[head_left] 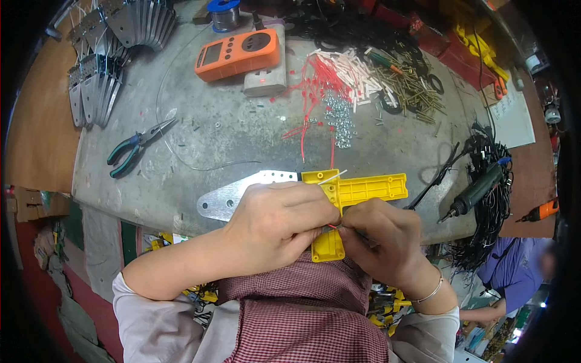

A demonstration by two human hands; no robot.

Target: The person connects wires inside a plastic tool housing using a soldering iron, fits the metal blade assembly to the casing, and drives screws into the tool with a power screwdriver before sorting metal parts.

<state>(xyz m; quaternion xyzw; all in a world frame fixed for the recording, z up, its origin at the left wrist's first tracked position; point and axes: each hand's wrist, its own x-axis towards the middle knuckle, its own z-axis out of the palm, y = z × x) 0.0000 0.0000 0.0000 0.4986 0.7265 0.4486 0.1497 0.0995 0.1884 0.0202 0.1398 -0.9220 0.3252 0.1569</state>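
A yellow plastic housing (375, 188), shaped like a cross and open on top, lies at the table's front edge with a silver metal plate (219, 199) running left from it. My left hand (281, 212) is closed over the housing's middle and the plate's near side. Pinched right beside it, my right hand (384, 236) has its fingertips at the housing's lower arm. A bit of thin red wire (331, 226) shows between both hands; its ends are hidden. Above my left fingers, a thin white strand (334, 177) sticks out of the housing.
Blue-handled pliers (136, 145) lie at left. An orange meter (239, 54) rests on a white power strip (266, 78), near a solder spool (224, 15). Red wires, nuts (340, 121) and brass screws (423, 100) are piled behind. A dark power screwdriver (475, 190) lies right; a person (514, 272) sits beyond.
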